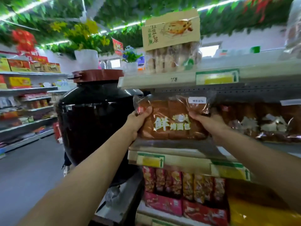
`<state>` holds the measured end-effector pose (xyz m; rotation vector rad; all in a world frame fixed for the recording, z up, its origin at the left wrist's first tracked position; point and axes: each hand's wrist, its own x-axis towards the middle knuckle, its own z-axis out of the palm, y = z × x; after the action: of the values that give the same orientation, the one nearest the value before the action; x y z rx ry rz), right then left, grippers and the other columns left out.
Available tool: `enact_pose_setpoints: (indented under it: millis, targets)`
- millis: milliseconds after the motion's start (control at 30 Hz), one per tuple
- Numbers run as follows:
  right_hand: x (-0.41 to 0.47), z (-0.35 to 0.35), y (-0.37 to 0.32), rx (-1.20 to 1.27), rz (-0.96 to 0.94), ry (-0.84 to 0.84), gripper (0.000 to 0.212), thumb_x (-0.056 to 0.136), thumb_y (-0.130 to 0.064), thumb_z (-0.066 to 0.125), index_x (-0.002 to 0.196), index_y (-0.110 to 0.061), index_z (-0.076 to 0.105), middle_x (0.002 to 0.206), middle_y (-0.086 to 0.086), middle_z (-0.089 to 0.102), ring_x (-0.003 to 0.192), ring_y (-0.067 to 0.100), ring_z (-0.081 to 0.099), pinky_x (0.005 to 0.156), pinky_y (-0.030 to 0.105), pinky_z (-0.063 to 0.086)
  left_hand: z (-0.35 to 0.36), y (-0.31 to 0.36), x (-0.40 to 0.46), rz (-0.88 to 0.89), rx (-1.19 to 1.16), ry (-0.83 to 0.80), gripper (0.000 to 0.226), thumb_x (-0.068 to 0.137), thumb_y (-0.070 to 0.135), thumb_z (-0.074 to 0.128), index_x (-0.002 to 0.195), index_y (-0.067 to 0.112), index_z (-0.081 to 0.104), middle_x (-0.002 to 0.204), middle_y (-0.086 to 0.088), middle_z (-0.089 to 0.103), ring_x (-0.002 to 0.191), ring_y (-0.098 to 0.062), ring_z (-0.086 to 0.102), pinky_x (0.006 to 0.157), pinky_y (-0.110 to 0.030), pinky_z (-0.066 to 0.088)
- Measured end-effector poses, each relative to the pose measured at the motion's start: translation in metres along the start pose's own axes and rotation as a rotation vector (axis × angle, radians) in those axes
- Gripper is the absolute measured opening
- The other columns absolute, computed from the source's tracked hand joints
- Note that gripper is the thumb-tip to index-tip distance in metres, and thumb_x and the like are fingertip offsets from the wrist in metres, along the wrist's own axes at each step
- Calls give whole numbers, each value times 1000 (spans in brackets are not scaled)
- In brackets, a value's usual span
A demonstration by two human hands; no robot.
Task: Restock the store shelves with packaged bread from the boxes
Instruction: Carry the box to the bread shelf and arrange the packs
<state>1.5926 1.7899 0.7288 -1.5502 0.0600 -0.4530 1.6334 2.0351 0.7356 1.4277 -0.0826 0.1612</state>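
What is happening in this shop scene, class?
A person is stocking bread. Both hands, the left hand and the right hand, grip a clear plastic bag of brown sliced bread with white lettering, holding it at the front of the grey metal middle shelf. More bagged brown loaves already sit further right on that shelf. A large black ceramic jar stands to the left.

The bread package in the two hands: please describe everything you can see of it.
The bread package is a clear, shiny plastic bag around a brown loaf that seems divided into segments. White printed characters cover its front, and a small white label sits near its top right. It is held lengthwise, about level, at the front of the middle shelf, with similar bags to its right. The left hand grips its left end and the right hand grips its right side.
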Motion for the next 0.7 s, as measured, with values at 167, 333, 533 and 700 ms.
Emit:
enact_pose_setpoints:
  millis: [167,333,533,700]
  targets:
    - [28,14,4,-129,-49,89,68,68,-36,86,125,-20,53,123,4,64,111,23,62,102,44,48,5,-12,44,24,-39,-80,61,63,43,84,116,20,65,107,-12,74,97,-32,71,88,-54,56]
    - [40,20,11,-159,-52,133,55,81,-23,78,127,-14,49,124,4,59,111,21,56,96,34,46,12,-26,75,51,-41,-91,24,80,29,79,99,27,66,103,-9,73,98,-32,70,90,-56,55]
    - [50,24,35,-241,24,97,60,80,-27,78,130,-16,48,128,4,60,116,23,57,100,37,45,10,-48,87,46,24,-97,20,83,31,77,100,30,66,108,-9,73,99,-29,70,94,-50,55]
    - [51,24,38,-253,19,88,65,77,-18,82,131,-12,46,120,2,60,104,17,56,89,28,42,12,-43,83,36,78,-90,22,86,34,74,105,27,63,110,-10,72,97,-28,70,89,-44,57]
